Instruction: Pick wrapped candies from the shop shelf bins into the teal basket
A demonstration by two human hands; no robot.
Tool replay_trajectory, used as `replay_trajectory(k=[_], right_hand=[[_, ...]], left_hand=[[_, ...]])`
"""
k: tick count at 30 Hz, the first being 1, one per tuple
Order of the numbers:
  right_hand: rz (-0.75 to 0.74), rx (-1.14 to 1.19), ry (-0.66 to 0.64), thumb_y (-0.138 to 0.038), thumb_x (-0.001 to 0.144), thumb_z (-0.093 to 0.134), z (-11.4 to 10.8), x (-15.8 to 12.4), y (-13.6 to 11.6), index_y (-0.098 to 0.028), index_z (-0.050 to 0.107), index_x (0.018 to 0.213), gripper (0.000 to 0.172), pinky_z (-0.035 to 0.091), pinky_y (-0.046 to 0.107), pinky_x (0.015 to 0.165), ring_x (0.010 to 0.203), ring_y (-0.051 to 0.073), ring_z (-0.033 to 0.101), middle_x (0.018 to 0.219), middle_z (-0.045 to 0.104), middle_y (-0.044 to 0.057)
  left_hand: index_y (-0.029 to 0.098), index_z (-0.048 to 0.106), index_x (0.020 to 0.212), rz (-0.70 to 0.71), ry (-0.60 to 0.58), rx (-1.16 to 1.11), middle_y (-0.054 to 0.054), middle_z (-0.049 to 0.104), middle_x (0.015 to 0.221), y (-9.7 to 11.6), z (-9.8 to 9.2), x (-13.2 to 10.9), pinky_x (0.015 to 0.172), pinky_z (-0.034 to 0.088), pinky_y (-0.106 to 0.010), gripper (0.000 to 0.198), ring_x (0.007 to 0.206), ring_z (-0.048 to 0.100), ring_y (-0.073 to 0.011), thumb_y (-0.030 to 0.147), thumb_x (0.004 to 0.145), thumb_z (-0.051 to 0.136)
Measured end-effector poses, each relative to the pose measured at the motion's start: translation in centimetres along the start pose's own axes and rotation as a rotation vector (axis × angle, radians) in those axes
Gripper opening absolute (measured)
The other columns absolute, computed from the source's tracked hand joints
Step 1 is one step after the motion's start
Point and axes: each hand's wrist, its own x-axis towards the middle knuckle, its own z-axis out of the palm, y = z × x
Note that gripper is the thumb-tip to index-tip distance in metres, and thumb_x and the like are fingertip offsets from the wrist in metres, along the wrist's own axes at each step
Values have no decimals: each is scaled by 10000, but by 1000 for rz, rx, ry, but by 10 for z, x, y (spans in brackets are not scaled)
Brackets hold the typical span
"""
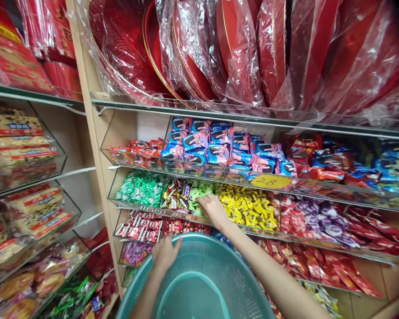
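Observation:
My left hand [166, 254] is closed over the near-left rim of a teal plastic basin [252, 283], thumb on the inside. The basin has slotted sides, and no items show in the visible part of its bottom. My right hand [213, 212] reaches past the basin into a clear shelf compartment. Its bent fingers touch light green wrapped candies [201, 191]; whether they grip any is hidden. Brown and mixed wrapped chocolates [176, 195] lie just left of these candies. Yellow wrapped candies [248, 206] fill the compartment to the right of my right hand.
Green wrapped candies [139, 188] lie farther left on the same shelf. Above are blue-and-pink snack packs [197, 141] and a yellow price tag [271, 181]. Red basins in plastic [193, 53] stand on the top glass shelf. A wooden divider [95, 133] separates the left shelves.

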Motion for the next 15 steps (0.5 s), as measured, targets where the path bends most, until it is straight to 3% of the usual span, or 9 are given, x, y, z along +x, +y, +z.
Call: replay_trajectory(k=[4,9,12,15], right_hand=[[47,140,129,-195,889,368,-1,-4,-6,-183,540,1090,265,348,312,743,848,201,466,904,619,79],[254,605,373,-271,850,458,-11,-29,-35,-186,578,1034,235,405,295,758,814,166,531,909,635,54],[437,952,333,-342,805,515,7,-55,-60,-181,592,982,251,432,266,679,742,148,565,836,644,39],[571,1202,163,-370,746,563,54,-85,-79,-160,603,896,261,420,239,598,629,123,545,710,628,14]], left_hand=[[188,550,1049,24,-20,16,-115,674,918,-2,5,0,699,416,-314,509,872,617,-250,550,827,269],[189,535,1082,75,1,20,-115,668,948,-11,7,7,704,411,-313,530,883,609,-245,565,822,267],[191,545,1051,88,5,21,-109,668,940,-16,5,12,688,413,-316,522,873,611,-250,566,822,263],[197,551,1031,117,-2,21,-106,669,928,-21,7,15,678,414,-320,522,861,612,-255,573,821,255]])
